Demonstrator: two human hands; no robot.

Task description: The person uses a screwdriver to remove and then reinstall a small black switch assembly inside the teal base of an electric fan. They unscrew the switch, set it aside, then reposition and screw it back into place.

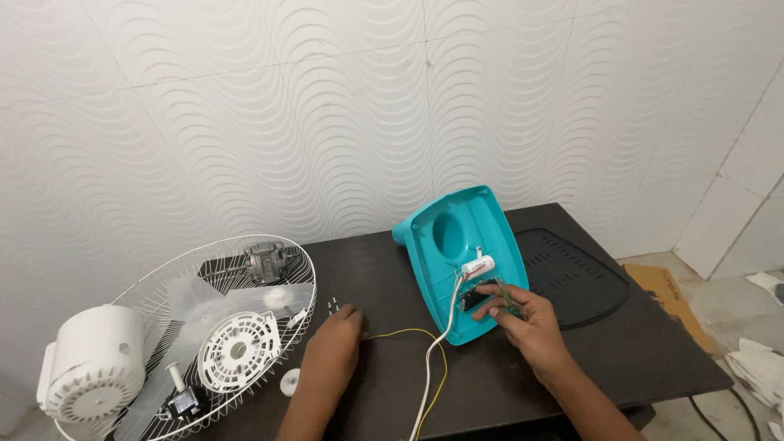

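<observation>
A turquoise plastic fan base [461,237] lies upside down on the dark table [621,351], its hollow inside facing me. Inside sit a white cylindrical capacitor [478,266] and a dark switch block [474,299]. My right hand [527,318] rests on the base's lower rim and holds a thin green-handled tool [508,298] whose tip points toward the switch block. White and yellow wires [433,359] run out of the base toward the table's front edge. My left hand [335,343] lies flat on the table, fingers near two small screws [332,307].
At the left lie a white wire fan guard [147,286], clear fan blades [278,294], a white motor housing [90,367], a bare motor [265,260] and a small white knob [289,381]. A black vented cover plate [572,273] lies right of the base. Cardboard [665,298] sits on the floor.
</observation>
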